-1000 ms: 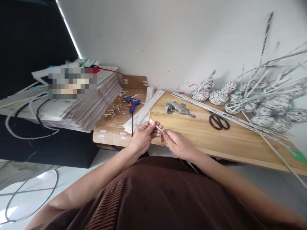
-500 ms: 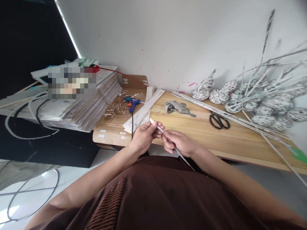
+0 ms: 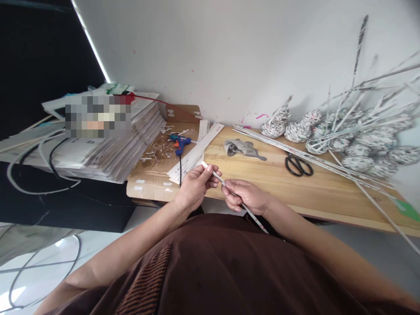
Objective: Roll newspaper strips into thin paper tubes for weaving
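Between my two hands runs a thin rolled paper stick [image 3: 252, 214], slanting from upper left down toward my lap. My left hand [image 3: 199, 183] pinches it near its upper end, whose white tip pokes out past the thumb. Lower along the stick, my right hand [image 3: 244, 194] is closed around it with thumb and fingers. Both hands hover in front of the table's near edge. Just beyond my left hand lie flat paper strips [image 3: 197, 151], with a blue glue gun [image 3: 181, 145] beside them.
A grey glove [image 3: 244, 148] and black-handled scissors [image 3: 298, 165] lie on the wooden table [image 3: 262, 179]. Long paper sticks [image 3: 282, 144] stretch to the right, near several woven paper shapes [image 3: 275, 123]. A tall paper stack [image 3: 131, 146] stands left, and scraps litter the cardboard [image 3: 136, 175].
The paper stick has turned in my fingers, and pinkish marks now show on its lower part. My left hand has shifted slightly left, widening the gap between my hands.
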A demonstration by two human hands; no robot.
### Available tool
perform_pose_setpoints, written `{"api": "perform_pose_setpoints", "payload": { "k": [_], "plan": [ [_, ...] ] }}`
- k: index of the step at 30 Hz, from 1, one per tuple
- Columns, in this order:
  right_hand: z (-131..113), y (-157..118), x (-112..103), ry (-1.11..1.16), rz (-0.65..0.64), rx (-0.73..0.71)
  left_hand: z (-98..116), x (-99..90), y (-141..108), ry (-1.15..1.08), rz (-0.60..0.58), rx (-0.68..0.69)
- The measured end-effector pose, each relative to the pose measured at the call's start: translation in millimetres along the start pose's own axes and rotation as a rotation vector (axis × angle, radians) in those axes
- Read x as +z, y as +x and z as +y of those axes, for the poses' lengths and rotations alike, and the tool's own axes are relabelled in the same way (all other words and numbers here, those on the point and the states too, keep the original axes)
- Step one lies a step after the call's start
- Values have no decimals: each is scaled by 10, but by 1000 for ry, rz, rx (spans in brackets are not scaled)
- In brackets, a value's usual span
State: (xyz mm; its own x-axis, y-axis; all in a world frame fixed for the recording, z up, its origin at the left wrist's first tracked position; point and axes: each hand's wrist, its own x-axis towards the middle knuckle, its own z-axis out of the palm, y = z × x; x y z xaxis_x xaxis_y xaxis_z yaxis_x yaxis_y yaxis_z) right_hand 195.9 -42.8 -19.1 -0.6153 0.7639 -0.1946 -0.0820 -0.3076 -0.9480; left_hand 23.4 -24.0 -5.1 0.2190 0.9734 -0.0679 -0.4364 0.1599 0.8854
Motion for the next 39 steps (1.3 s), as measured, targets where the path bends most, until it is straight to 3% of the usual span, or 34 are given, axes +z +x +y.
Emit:
{"api": "perform_pose_setpoints", "payload": {
  "k": [2,7,13,15,19,21,34,39],
  "plan": [
    [5,4,-22,66,-33,42,-3,-18,11,-6,9,-3],
    [-14,-27,-9,-280,169,-22,-7,-35,28,5,33,1],
    [0,-40,-28,149,-90,82,20,-20,27,-45,2,8],
    [-22,-61,-29,72,-33,64,22,-37,38,-57,31,22],
    [-88,-118,19,-412,218,-40,9,-61,49,-37,64,41],
    [-98,-129,45,-511,248,-44,0,-56,45,-22,41,37],
    [-99,-80,104,-641,300,-120,-36,-57,18,40,20,-6],
    [-73,-39,72,-440,236,-42,-47,-59,10,39,36,-7]
  ]
}}
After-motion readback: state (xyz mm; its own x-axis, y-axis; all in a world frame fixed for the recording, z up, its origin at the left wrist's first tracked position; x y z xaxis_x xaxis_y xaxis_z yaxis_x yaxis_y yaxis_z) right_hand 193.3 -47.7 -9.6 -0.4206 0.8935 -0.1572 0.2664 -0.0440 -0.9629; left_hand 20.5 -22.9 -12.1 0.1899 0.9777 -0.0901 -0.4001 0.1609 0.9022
